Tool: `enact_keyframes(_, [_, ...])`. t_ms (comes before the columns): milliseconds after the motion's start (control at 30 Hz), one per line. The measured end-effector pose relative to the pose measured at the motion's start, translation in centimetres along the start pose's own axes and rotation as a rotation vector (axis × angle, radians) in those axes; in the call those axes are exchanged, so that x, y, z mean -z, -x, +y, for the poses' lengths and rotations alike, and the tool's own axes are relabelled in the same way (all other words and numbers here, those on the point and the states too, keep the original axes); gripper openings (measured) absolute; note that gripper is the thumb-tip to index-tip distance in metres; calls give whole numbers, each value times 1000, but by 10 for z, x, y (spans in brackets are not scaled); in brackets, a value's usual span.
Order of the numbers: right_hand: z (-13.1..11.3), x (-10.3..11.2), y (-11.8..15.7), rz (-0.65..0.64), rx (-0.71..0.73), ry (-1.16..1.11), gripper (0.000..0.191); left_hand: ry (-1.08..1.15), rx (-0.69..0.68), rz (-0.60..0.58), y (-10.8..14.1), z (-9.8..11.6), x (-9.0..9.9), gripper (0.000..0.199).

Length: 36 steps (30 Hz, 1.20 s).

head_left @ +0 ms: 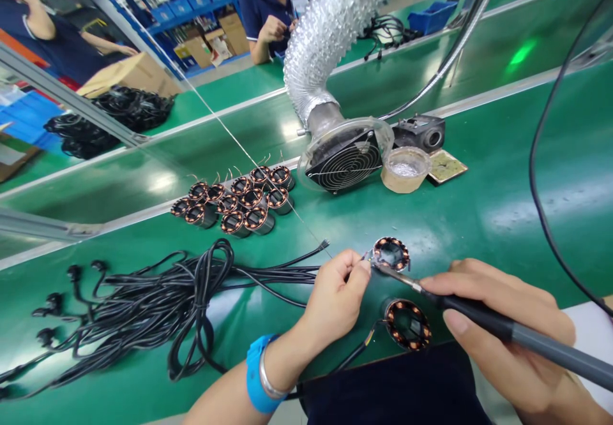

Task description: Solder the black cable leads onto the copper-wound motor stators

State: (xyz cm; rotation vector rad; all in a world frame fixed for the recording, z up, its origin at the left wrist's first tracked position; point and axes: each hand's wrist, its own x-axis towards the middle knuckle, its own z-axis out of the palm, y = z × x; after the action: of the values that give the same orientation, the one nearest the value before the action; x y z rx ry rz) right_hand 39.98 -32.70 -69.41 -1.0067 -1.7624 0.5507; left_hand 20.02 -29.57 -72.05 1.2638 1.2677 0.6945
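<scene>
In the head view, the nearer of the person's work pieces, a ring-shaped stator (401,246), lies on the green bench (483,221) just beyond the fingertips, its dark round frame studded with shiny copper windings. The left hand (338,294) has thumb and fingers pinched together on thin wires (368,256) at the ring's left edge. The right hand (517,335) is clamped around a soldering iron (474,313), black and grey in the handle, its slim metal tip near those wires. A second stator (424,330) lies closer to the person, with a black-sheathed cable (352,355) at its left. Smooth black cables (143,310) sprawl in loops to the left; crinkled silver foil ducting (330,36) descends to a round fan guard (347,163).
</scene>
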Motion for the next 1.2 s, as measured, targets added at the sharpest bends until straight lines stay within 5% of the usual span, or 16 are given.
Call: enact_keyframes(1200, [-3, 2, 2, -7, -20, 9, 20, -5, 6, -18, -1, 0, 1, 32])
